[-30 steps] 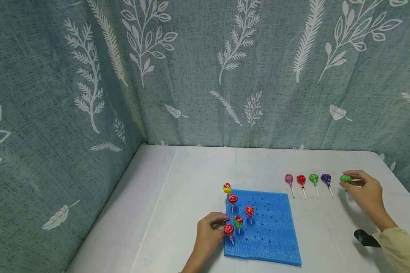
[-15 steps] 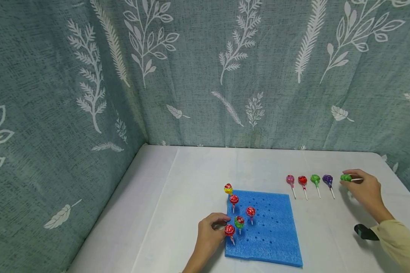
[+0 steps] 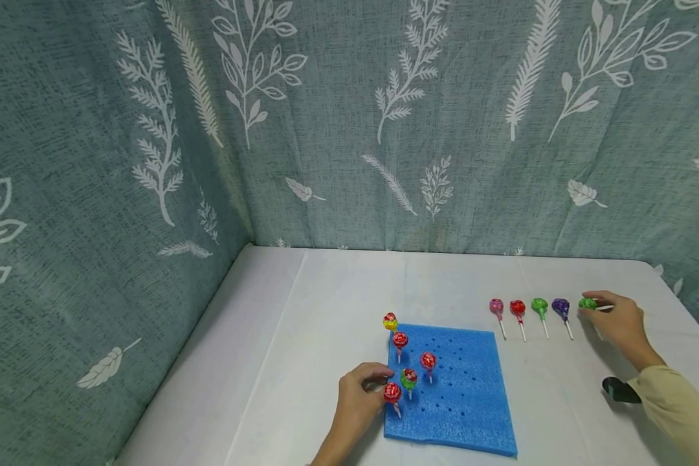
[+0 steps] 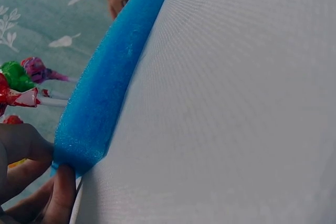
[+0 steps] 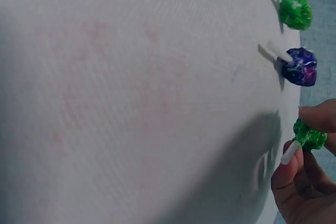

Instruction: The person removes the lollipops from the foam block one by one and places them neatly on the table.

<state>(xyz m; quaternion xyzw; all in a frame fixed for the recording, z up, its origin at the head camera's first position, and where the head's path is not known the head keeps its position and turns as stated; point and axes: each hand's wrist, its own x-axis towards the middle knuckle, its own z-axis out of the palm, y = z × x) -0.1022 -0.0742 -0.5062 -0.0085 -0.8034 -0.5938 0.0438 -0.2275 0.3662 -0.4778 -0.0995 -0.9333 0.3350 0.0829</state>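
A blue foam board point(image 3: 466, 421) with rows of small holes lies on the table. Several wrapped lollipops stand in its left part, among them a red lollipop point(image 3: 428, 361) and a green-and-red lollipop point(image 3: 409, 378). At the board's left edge, my left hand point(image 3: 358, 395) grips the foam between thumb and fingers; the left wrist view shows fingertips point(image 4: 64, 184) at its corner. My right hand point(image 3: 620, 320), off to the right, pinches a green lollipop point(image 5: 311, 136) by its wrapped head. Its white stick points sideways in the head view, toward the palm.
Right of the board, a row of lollipops lies on the white table point(image 3: 314, 336): a pink lollipop point(image 3: 496, 307), a red one, a green one and a purple lollipop point(image 3: 560, 307). A dark object point(image 3: 620, 390) sits by the right sleeve. Leaf-patterned curtain point(image 3: 338, 129) hangs behind.
The green lollipop in my right hand has turned, its stick now pointing sideways. The right hand has shifted slightly; the left hand keeps its place at the board.
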